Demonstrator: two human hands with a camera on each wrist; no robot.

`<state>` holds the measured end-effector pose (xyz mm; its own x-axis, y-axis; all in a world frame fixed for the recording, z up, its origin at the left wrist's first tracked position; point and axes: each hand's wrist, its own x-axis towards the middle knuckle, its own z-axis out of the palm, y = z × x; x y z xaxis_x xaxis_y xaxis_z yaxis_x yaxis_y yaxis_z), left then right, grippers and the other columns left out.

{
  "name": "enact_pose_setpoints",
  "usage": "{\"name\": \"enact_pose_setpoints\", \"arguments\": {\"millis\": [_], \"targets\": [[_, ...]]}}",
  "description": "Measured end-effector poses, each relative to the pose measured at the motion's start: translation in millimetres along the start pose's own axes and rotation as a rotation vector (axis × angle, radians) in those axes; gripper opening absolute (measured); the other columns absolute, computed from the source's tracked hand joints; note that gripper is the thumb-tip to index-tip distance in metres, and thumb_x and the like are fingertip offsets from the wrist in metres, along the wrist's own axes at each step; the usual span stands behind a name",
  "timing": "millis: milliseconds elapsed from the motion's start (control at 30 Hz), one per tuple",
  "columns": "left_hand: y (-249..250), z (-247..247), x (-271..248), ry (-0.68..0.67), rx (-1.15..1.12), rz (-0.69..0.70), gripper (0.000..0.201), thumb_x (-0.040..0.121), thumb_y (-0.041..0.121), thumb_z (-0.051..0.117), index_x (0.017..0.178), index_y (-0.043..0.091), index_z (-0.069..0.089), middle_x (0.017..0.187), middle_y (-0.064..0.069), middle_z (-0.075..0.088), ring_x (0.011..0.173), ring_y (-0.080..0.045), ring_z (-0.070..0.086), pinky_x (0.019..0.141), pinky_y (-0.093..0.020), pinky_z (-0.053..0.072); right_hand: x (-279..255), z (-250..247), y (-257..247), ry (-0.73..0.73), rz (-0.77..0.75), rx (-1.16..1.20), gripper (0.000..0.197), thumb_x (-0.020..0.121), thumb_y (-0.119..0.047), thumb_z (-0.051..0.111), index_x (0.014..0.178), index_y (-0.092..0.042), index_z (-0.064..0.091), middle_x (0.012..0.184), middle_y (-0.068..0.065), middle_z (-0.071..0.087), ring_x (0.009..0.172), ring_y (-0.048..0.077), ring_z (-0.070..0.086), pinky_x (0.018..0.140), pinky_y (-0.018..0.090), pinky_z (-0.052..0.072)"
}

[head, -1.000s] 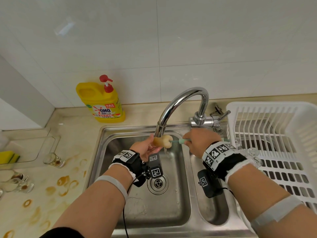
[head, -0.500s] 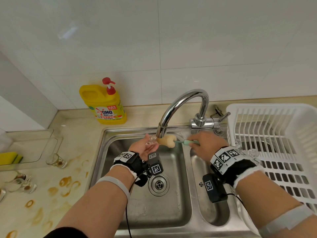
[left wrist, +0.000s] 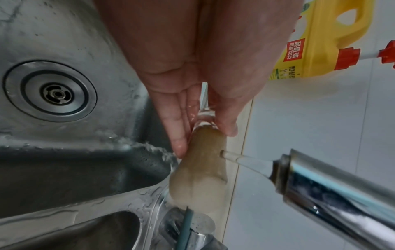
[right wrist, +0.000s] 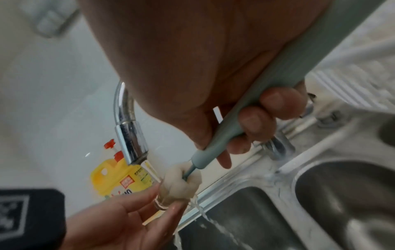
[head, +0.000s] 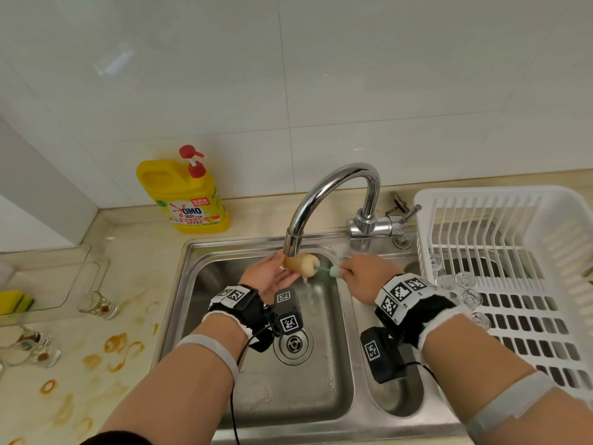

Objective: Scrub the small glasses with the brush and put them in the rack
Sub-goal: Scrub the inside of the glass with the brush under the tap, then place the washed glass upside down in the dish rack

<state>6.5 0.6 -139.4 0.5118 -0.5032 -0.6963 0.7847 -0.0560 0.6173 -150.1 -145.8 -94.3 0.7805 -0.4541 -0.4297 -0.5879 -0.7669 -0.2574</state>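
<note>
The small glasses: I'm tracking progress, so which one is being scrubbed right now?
The small glass pinched in the left hand under the faucet, with the sponge brush pushed in. The dirty glasses sit on the stained counter; others are in the rack.

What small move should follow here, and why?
Probably draw the brush back out: its sponge head sits in the small glass pinched by the left hand, the faucet runs over both, and the right hand grips the handle.
</note>
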Motion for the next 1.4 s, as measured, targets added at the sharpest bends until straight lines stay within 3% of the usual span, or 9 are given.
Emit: {"name": "enact_pose_setpoints", "arguments": {"millis": [100, 333, 500, 633, 833, 1000, 1133, 1267, 1400], "targets": [[1.8, -6.1, -0.5, -0.016, -0.009, 0.057, 0.029, 0.099, 0.009, 0.058, 0.128, 0.011, 0.055, 0.123, -0.023, 0.066, 0.109, -0.034, 0.068, 0.086, -0.041, 0.060, -0.5, 0.0, 4.3, -0.047, 0.045, 0.132, 0.038, 0.103, -0.031, 0.038, 0.069, -0.023, 0.052, 0.070, -0.002, 0.058, 0.064, 0.014, 0.056, 0.060, 0.028, 0.042], [1.2, -18.3, 2.4, 0.025, 0.108, 0.166, 0.031, 0.091, 0.002, 0.067, 0.121, 0.008, 0.062, 0.118, -0.021, 0.068, 0.104, -0.033, 0.071, 0.093, -0.043, 0.057, -15.8, -21.9, 23.0, -0.007, 0.233, 0.085, 0.021, 0.097, -0.019, 0.043, 0.098, -0.009, 0.061, 0.093, 0.007, 0.065, 0.085, 0.020, 0.064, 0.077, 0.033, 0.055], [-2.2, -3.7, -1.1, -0.027, 0.539, 0.298, 0.030, 0.081, 0.014, 0.081, 0.109, 0.012, 0.070, 0.105, -0.007, 0.075, 0.098, -0.021, 0.073, 0.092, -0.039, 0.058, -24.3, -12.1, 23.7, 0.037, 0.268, 0.224, 0.015, 0.095, -0.022, 0.046, 0.099, -0.012, 0.057, 0.092, 0.005, 0.063, 0.088, 0.022, 0.063, 0.081, 0.036, 0.055], [-1.8, 2.1, 0.9, 0.032, 0.863, 0.448, 0.025, 0.075, 0.033, 0.085, 0.097, 0.027, 0.073, 0.091, 0.008, 0.076, 0.086, -0.009, 0.071, 0.087, -0.034, 0.057, -36.7, -2.8, 22.4, 0.068, 0.303, 0.334, 0.018, 0.095, -0.020, 0.046, 0.092, -0.012, 0.062, 0.085, 0.004, 0.063, 0.081, 0.022, 0.064, 0.072, 0.034, 0.054], [-4.0, -2.2, -1.9, 0.036, 0.826, 0.502, 0.029, 0.074, 0.034, 0.086, 0.100, 0.029, 0.072, 0.093, 0.011, 0.076, 0.091, -0.008, 0.071, 0.093, -0.039, 0.056, -54.4, 5.0, 13.4, 0.101, 0.303, 0.429, 0.017, 0.097, -0.019, 0.047, 0.101, -0.013, 0.062, 0.092, 0.005, 0.065, 0.084, 0.022, 0.064, 0.070, 0.030, 0.049], [-13.0, -6.9, -7.4, 0.054, 0.834, 0.548, 0.024, 0.076, 0.033, 0.084, 0.096, 0.025, 0.073, 0.087, 0.005, 0.075, 0.085, -0.012, 0.070, 0.080, -0.030, 0.057, -75.4, 5.2, 15.2, 0.152, 0.267, 0.457, 0.019, 0.099, -0.019, 0.046, 0.088, -0.023, 0.061, 0.078, -0.002, 0.060, 0.074, 0.017, 0.059, 0.057, 0.025, 0.040], [-32.5, 4.7, -17.3, -0.060, 0.868, 0.567, 0.020, 0.079, 0.023, 0.083, 0.097, 0.026, 0.075, 0.089, 0.007, 0.073, 0.083, -0.011, 0.068, 0.071, -0.020, 0.054, -103.3, 1.0, 23.0, 0.247, 0.275, 0.475, 0.025, 0.100, -0.015, 0.045, 0.078, -0.021, 0.056, 0.071, -0.002, 0.053, 0.063, 0.013, 0.050, 0.054, 0.025, 0.033], [-57.4, 34.9, -24.0, -0.165, 1.028, 0.628, 0.030, 0.077, 0.030, 0.084, 0.106, 0.029, 0.076, 0.100, 0.012, 0.070, 0.093, -0.002, 0.063, 0.077, -0.012, 0.043, -138.2, -0.5, 45.0, 0.332, 0.364, 0.525, 0.019, 0.100, -0.022, 0.044, 0.100, -0.018, 0.063, 0.086, 0.002, 0.061, 0.073, 0.019, 0.056, 0.064, 0.028, 0.041], [-72.7, 85.4, -49.2, -0.328, 1.093, 0.703, 0.032, 0.077, 0.033, 0.083, 0.108, 0.033, 0.074, 0.104, 0.017, 0.067, 0.091, 0.000, 0.064, 0.080, -0.016, 0.048, -182.0, -5.5, 75.2, 0.437, 0.448, 0.588, 0.024, 0.100, -0.021, 0.047, 0.112, -0.016, 0.067, 0.094, 0.003, 0.067, 0.081, 0.023, 0.061, 0.071, 0.029, 0.043]]}}
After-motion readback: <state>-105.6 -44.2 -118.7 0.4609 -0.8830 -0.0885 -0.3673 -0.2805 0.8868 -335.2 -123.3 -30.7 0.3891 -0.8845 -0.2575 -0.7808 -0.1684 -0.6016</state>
